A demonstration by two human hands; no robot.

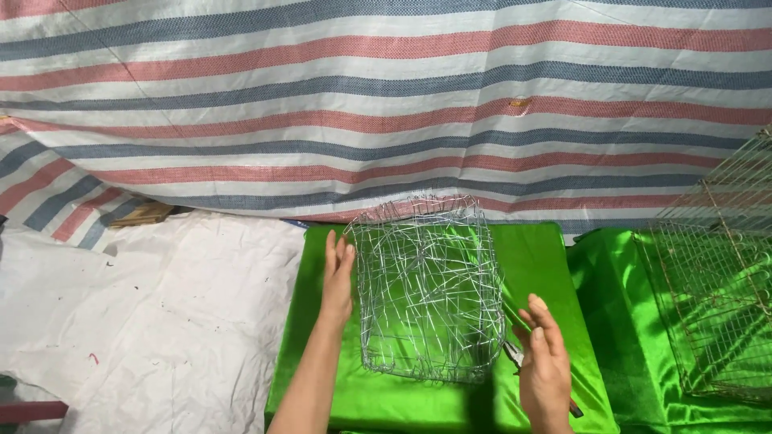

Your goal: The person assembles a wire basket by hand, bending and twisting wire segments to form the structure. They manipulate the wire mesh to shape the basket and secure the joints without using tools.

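The wire mesh box [426,289] stood formed on the green counter [547,265] — left hand [338,277] flat against its left side, right hand [545,362] open, just clear; pliers [515,354] lay beside it.

The scene is bright and evenly lit by soft, diffuse light, with colours strong and clear. The green satin cloth [450,402] shows pale sheen along its folds. Shadows are faint; a soft one falls under the wire mesh basket [426,289]. Focus is sharp throughout, with slight bending of the lines near the edges.
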